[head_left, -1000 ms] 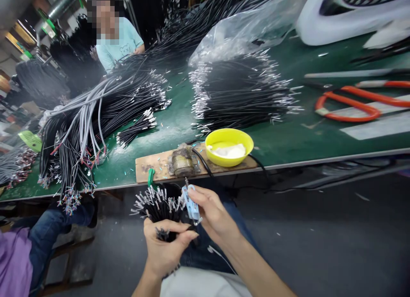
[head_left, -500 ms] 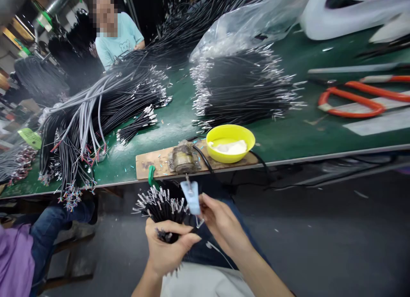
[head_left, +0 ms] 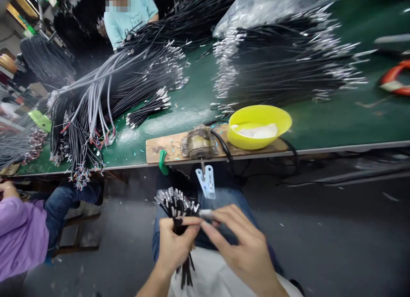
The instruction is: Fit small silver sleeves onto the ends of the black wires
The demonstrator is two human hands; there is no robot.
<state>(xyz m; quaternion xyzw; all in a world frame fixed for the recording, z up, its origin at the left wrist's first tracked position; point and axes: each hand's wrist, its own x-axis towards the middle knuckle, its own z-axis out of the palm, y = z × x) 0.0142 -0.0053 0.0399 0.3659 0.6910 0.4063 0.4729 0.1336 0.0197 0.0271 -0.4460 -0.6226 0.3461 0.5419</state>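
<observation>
My left hand (head_left: 177, 241) is wrapped round a bundle of short black cables (head_left: 179, 205) above my lap. Their silvery stripped ends fan out at the top, and black ends hang below the fist. Beside it, my right hand (head_left: 241, 241) has its fingertips close together at the left thumb and forefinger. A pale, silvery cable end (head_left: 206, 212) sticks out from between those fingers; the rest of that cable is hidden. Just beyond my hands, a light blue clothespin (head_left: 206, 181) hangs from the shaft of a small motor (head_left: 200, 143), apart from both hands.
The motor sits on a wooden board (head_left: 166, 145) with a green clamp (head_left: 163, 162) at the table edge. A yellow bowl (head_left: 259, 139) holds white material. Cable piles (head_left: 282, 62) cover the green table (head_left: 336, 117). Two people sit nearby, one in purple (head_left: 22, 237).
My right hand has moved from the clothespin down toward my left hand, taking the cable end with it. The clothespin now hangs free of my fingers. The view has shifted, so the table appears higher.
</observation>
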